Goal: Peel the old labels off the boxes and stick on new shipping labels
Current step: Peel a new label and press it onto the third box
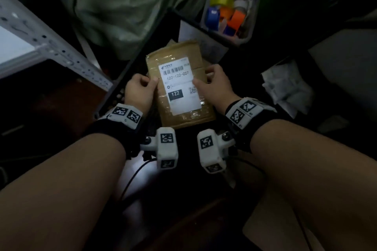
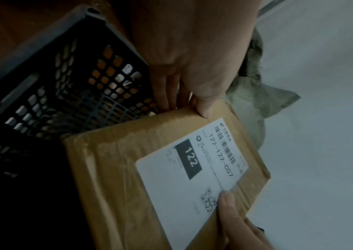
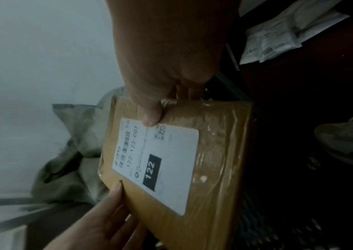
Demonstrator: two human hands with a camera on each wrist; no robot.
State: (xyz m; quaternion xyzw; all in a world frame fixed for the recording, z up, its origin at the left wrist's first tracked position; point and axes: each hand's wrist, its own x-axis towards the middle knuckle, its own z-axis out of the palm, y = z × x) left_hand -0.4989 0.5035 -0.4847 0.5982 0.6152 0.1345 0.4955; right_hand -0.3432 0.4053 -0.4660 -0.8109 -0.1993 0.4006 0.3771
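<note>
Dim light covered a cluttered floor of dark gaps and pale surfaces. At the centre of the head view you held a flat cardboard box (image 1: 179,85) by its two long edges. Your left hand (image 1: 140,88) gripped the left edge, thumb on the top face and fingers curled beneath. Your right hand (image 1: 214,85) gripped the right edge the same way, its thumb tip lying on the edge of the white shipping label (image 1: 179,85).

That label was stuck flat on the box top. It read "122-122-C07" under a barcode, with "122" in white on a black block lower down and a small QR code at its right side; the finer print was too blurred to read. Glossy clear tape crossed the cardboard.

Only the left wrist view showed a dark perforated plastic crate (image 2: 68,81) in its upper left, just beyond the box. Only the right wrist view showed a pale shoe (image 3: 346,143) at its right edge. A heap of crumpled white papers (image 3: 282,32) lay in its upper right. Only the head view showed a clear tub (image 1: 251,32) of coloured tape rolls at upper right. It also showed grey-green bags (image 1: 122,6) at the top and a white perforated shelf post (image 1: 55,51) at upper left.
</note>
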